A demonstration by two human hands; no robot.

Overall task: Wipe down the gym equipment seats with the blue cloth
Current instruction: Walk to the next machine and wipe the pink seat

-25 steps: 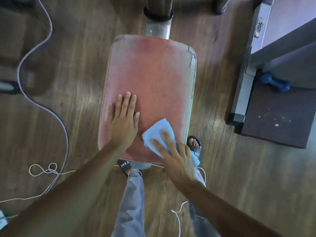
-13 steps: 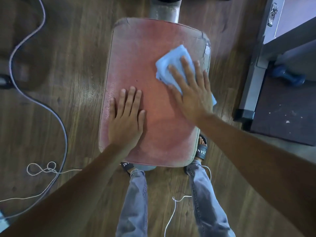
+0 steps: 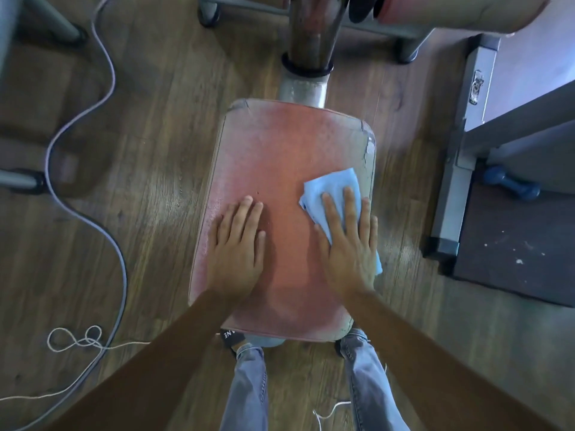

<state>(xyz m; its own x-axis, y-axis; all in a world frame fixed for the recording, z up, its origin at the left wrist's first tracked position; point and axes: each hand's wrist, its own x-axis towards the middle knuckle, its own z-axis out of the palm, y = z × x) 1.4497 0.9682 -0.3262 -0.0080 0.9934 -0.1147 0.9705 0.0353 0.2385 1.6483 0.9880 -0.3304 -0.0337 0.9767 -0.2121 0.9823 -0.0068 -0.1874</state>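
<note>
A worn red padded seat (image 3: 280, 157) lies below me, with cracked corners at its far edge. My right hand (image 3: 348, 244) presses the blue cloth (image 3: 329, 191) flat against the seat's right side, fingers straight; a bit of cloth sticks out past the seat's right edge. My left hand (image 3: 238, 247) rests flat on the seat's left half, fingers straight, holding nothing.
A metal post (image 3: 308, 54) joins the seat's far end. A grey cable (image 3: 87, 169) and white string (image 3: 74, 340) lie on the wooden floor at left. A grey machine frame (image 3: 451, 188) and a blue dumbbell (image 3: 510, 185) stand at right. My legs are under the seat's near edge.
My right hand slid the cloth from the near edge up to the far right corner, then back toward me along the right side. The left hand stayed in place.
</note>
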